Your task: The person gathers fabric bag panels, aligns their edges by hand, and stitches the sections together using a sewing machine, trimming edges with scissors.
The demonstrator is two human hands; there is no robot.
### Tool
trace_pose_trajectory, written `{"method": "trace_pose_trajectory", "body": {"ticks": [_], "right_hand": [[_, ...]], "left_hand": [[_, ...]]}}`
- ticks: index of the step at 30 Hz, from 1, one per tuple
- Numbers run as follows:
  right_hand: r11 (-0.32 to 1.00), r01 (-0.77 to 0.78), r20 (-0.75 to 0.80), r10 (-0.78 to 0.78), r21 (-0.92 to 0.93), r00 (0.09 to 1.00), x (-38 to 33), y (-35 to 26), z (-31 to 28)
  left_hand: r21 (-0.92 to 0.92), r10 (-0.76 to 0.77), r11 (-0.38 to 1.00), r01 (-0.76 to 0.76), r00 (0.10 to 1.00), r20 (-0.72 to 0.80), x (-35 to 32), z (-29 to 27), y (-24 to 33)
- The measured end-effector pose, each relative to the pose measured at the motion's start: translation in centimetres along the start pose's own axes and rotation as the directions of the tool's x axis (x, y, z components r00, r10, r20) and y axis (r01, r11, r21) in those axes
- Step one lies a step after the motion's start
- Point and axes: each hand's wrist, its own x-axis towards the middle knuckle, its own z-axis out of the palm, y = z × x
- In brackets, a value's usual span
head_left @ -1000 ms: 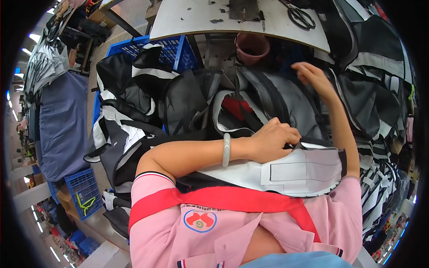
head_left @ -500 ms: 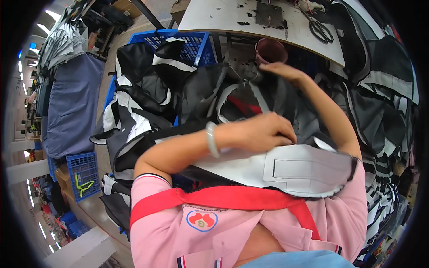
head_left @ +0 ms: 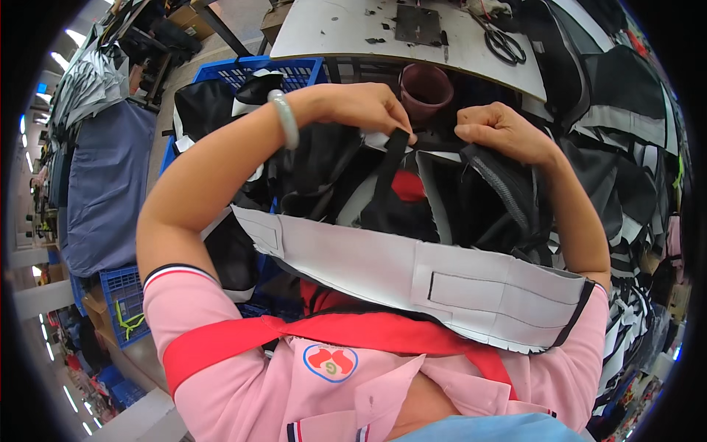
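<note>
My left hand [head_left: 364, 107], with a pale bangle on the wrist, pinches the top end of a black strap [head_left: 389, 168] beyond the sewn piece. My right hand [head_left: 507, 131] is closed like a fist at the far edge of the black fabric [head_left: 490, 210], beside a textured grey band; its fingertips are hidden. A long white panel [head_left: 361, 254] with stitched rectangles and a frayed lower edge lies across the near side, between my arms and chest. Red fabric [head_left: 407, 186] shows in the gap among the black and white parts.
A dark red pot [head_left: 426, 90] stands just past my hands, under the edge of a white table [head_left: 342, 28] carrying scissors [head_left: 503, 43] and a dark plate [head_left: 417, 26]. Blue crate [head_left: 315, 70] with black-and-white pieces is at left; more cut pieces [head_left: 626, 118] hang at right.
My left hand has moved from over the white panel up to the far side and now pinches the strap. My right hand has closed and shifted slightly. More of the white panel shows.
</note>
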Motion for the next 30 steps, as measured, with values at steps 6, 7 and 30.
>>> {"method": "trace_pose_trajectory", "body": {"ticks": [6,7,30], "right_hand": [[0.994,0.104,0.148,-0.098,-0.032,0.984,1.0,-2.0,-1.9],[0.983,0.065,0.148,-0.039,-0.172,0.988,1.4,-3.1,-3.1],[0.953,-0.03,-0.395,-0.096,-0.301,0.913,2.9,-0.8,-7.7]], "left_hand": [[0.185,0.205,0.971,-0.154,0.931,-0.303,-3.9,-1.5,5.4],[0.279,0.318,0.935,-0.218,0.865,-0.389,-4.3,-2.1,6.2],[0.652,0.627,0.731,-0.203,0.578,-0.522,3.2,-6.4,5.2]]}}
